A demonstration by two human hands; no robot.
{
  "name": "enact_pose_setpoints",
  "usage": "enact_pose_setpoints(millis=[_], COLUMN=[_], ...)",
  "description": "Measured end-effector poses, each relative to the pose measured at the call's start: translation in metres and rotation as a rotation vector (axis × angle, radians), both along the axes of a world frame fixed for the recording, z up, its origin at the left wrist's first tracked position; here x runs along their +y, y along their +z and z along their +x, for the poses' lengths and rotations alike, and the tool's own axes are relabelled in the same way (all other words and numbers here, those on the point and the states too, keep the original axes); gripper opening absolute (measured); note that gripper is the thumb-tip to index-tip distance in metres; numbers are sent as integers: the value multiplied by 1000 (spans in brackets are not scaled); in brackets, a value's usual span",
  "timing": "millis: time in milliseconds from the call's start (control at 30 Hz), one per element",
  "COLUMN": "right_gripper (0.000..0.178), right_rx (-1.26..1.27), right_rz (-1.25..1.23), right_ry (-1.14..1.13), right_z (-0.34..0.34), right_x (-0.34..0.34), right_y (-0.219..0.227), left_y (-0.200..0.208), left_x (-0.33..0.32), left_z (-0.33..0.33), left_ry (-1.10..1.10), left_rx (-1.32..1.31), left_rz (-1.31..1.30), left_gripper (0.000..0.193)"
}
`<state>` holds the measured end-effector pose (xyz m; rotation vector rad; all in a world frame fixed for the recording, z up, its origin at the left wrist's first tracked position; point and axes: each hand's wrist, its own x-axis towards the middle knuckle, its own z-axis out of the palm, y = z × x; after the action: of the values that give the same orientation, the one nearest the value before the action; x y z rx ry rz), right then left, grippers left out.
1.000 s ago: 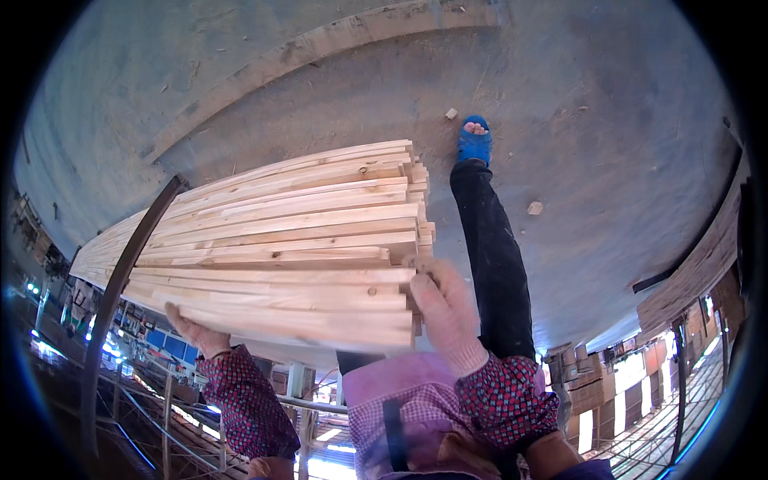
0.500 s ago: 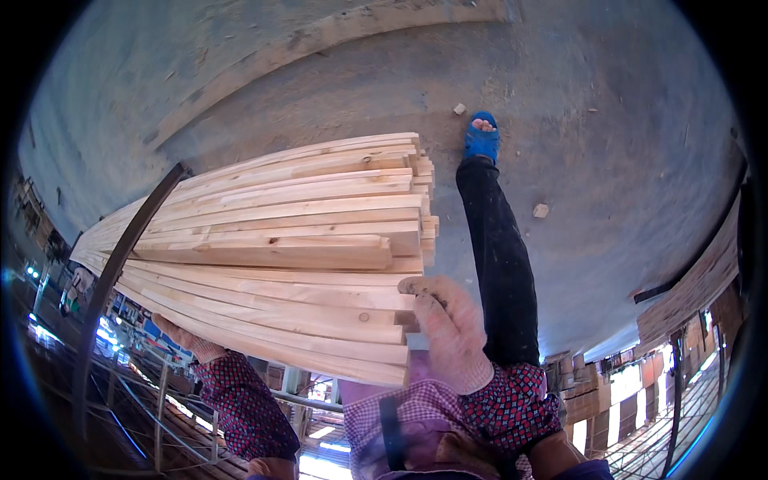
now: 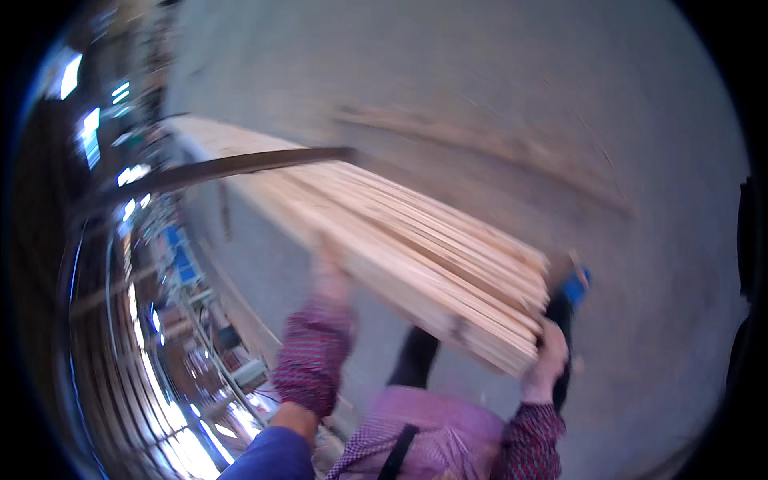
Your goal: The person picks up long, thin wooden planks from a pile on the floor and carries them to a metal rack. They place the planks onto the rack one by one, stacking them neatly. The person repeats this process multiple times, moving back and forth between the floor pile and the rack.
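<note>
Bundle of long wooden slats (image 3: 400, 240) is carried off the concrete floor (image 3: 656, 160). Right hand (image 3: 546, 358) grips its near end; left hand (image 3: 330, 272) braces the side — finger state blurred, cannot tell. Risk: loose slats sliding out, or the far end striking the dark bar (image 3: 240, 166).

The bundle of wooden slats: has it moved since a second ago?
Yes. The bundle of wooden slats has swung: its end was beside the blue shoe, level across the concrete floor; it now slants from upper left toward that shoe.
</note>
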<state>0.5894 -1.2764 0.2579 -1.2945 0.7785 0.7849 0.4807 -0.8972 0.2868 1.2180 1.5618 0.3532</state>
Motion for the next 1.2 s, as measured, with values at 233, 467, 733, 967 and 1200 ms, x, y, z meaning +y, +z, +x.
enact_pose_setpoints(millis=[233, 467, 733, 967, 1200], right_gripper=[48, 62, 78, 58, 60], right_rx=[101, 129, 331, 303, 274], right_rz=[140, 178, 157, 525, 516], right_ry=[-82, 21, 305, 88, 106], right_z=[-7, 4, 22, -4, -12], right_x=[-11, -24, -21, -18, -26], right_y=[-56, -113, -109, -172, -176], left_y=[-42, -33, 27, 1, -20], left_x=[8, -66, -158, -204, -201], left_z=[-9, -45, -74, -104, -78], left_ry=[-661, -696, -143, -123, 93], left_rx=[985, 584, 61, -302, -489], left_rz=[208, 506, -64, -589, -575], left_gripper=[41, 41, 43, 47, 15])
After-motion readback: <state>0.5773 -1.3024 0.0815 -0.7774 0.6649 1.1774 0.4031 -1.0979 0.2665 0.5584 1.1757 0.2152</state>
